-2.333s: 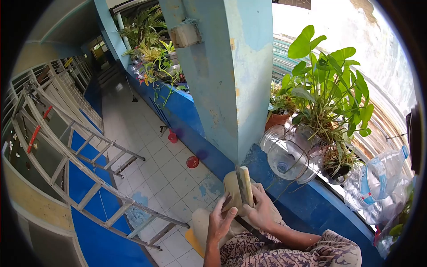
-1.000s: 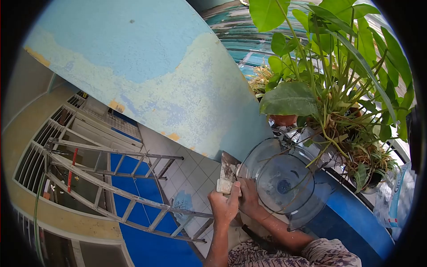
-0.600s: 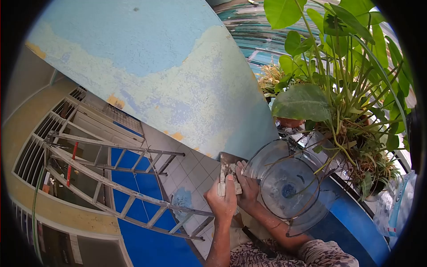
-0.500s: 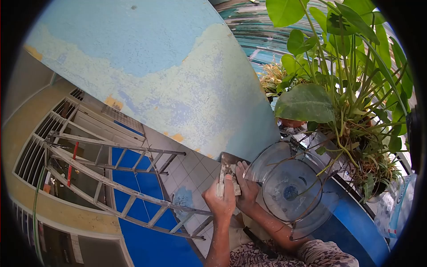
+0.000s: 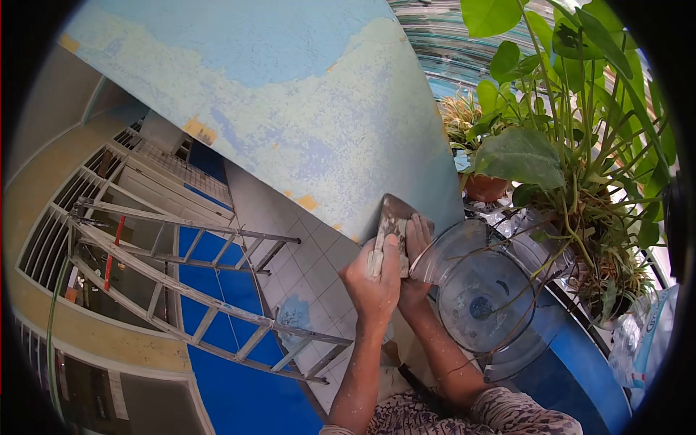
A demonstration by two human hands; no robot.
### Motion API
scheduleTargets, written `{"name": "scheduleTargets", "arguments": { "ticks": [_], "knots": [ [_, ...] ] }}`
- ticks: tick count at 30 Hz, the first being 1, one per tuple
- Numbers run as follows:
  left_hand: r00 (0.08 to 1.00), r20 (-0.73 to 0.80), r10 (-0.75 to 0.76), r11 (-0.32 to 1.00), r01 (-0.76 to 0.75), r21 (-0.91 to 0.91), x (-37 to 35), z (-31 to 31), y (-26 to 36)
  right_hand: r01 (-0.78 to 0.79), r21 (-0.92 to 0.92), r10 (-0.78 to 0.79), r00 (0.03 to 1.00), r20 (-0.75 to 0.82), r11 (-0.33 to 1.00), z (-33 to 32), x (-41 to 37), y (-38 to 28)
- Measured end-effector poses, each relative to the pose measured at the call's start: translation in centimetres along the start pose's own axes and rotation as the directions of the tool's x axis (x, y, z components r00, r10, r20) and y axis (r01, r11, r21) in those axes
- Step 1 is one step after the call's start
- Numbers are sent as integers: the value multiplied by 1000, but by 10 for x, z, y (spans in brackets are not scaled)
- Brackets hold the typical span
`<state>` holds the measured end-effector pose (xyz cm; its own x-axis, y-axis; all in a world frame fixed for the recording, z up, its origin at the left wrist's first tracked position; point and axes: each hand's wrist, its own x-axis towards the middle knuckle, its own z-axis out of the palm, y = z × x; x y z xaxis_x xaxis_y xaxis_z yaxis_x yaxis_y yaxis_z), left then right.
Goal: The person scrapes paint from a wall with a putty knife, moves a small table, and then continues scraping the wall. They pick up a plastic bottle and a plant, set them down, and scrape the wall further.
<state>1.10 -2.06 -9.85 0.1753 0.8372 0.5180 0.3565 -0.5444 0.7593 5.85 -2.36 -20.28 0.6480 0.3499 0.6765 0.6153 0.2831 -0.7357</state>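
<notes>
While the left hand [image 5: 372, 283] grips the scraper [image 5: 396, 223] by its handle, thumb on top, the right hand [image 5: 418, 245] lays its fingers along the blade. The scraper sits between both hands, its blade at the pillar [image 5: 312, 130] just beyond them; contact is hard to tell. Just right of them is a clear container [image 5: 480, 279], with a plant [image 5: 522, 158] farther out; well left stands a ladder [image 5: 205, 325].

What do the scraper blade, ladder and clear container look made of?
Scraper blade: likely metal, dull; thin, flat grey sheet with smudges.
Ladder: maybe weathered wood, matt; blotchy grey-white, no grain legible, so metal stays possible.
Clear container: probably plastic, glossy; see-through with glints, glass not excluded.
</notes>
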Motion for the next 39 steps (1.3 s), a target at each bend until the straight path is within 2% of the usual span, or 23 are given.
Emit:
{"name": "scheduleTargets", "arguments": {
  "ticks": [4, 8, 10, 11, 13, 14, 17, 18, 21, 22, 23, 24, 26, 28, 29, 30, 31, 32, 33, 35, 36, 38, 39],
  "knots": [
    [999, 37, 38, 999, -37, -26, 11, 12, 16, 33, 27, -34, 999, 14, 999, -10, 27, 7],
    [987, 126, -97, 994, 103, -38, -22, -7, -15, -54, 3, 54, 995, 83, 999, -15, -8, -6],
    [971, 186, -149, 985, 163, -63, -46, -23, -30, -123, 72, 107, 975, 196, 990, -19, -35, -15],
    [971, 184, -153, 984, 166, -60, -56, -32, -31, -125, 73, 109, 974, 200, 989, -25, -45, -24],
    [952, 168, -257, 964, 266, -32, -71, -50, -25, -154, 67, 122, 933, 339, 986, -46, -53, -48],
    [951, 163, -261, 962, 270, -36, -74, -60, -23, -150, 66, 119, 931, 345, 986, -52, -54, -53],
    [945, 317, -84, 996, 82, 19, -76, -87, -16, -165, 157, 78, 890, 449, 974, -76, -46, -71],
    [946, 313, -85, 996, 86, 10, -76, -92, -14, -159, 151, 74, 888, 453, 976, -83, -44, -76],
    [973, 208, 96, 988, -68, -139, -78, -102, -13, -155, 248, 41, 912, 409, 956, -99, -44, -90],
    [975, 200, 95, 986, -65, -153, -79, -102, -15, -325, 303, 169, 880, 444, 896, -105, -51, -96],
    [995, 88, 46, 978, -27, -206, -82, -101, -17, -484, 346, 288, 825, 485, 804, -112, -58, -102],
    [1000, -24, -11, 965, 4, -262, -84, -101, -19, -476, 336, 281, 825, 490, 813, -119, -64, -108],
    [997, -34, -69, 948, 55, -314, -82, -104, -25, -660, 372, 461, 735, 497, 652, -130, -70, -121],
    [974, -5, -226, 922, 212, -324, -79, -103, -38, -642, 361, 438, 745, 503, 677, -157, -54, -144],
    [959, 66, -277, 899, 283, -336, -80, -99, -43, -603, 343, 406, 768, 496, 721, -172, -43, -156],
    [960, 62, -273, 895, 277, -348, -81, -93, -50, -559, 325, 371, 790, 488, 763, -183, -36, -160],
    [948, 195, -252, 887, 307, -345, -83, -84, -57, -436, 298, 281, 851, 443, 849, -194, -34, -153],
    [918, 325, -226, 880, 336, -336, -85, -75, -62, -407, 314, 274, 879, 391, 858, -207, -23, -153],
    [920, 323, -223, 875, 334, -349, -88, -65, -62, -499, 414, 399, 864, 309, 761, -213, -3, -168],
    [855, 500, -136, 841, 367, -399, -88, -41, -59, -387, 456, 375, 919, 121, 801, -232, 24, -153],
    [858, 499, -125, 835, 362, -414, -88, -29, -58, -421, 491, 453, 889, 59, 763, -238, 48, -163],
    [826, 564, -4, 763, 367, -531, -89, -8, -53, -350, 589, 442, 897, -14, 729, -259, 81, -160],
    [812, 583, -1, 733, 397, -552, -89, 0, -49, -343, 577, 461, 885, -66, 741, -271, 92, -158]
  ]
}}
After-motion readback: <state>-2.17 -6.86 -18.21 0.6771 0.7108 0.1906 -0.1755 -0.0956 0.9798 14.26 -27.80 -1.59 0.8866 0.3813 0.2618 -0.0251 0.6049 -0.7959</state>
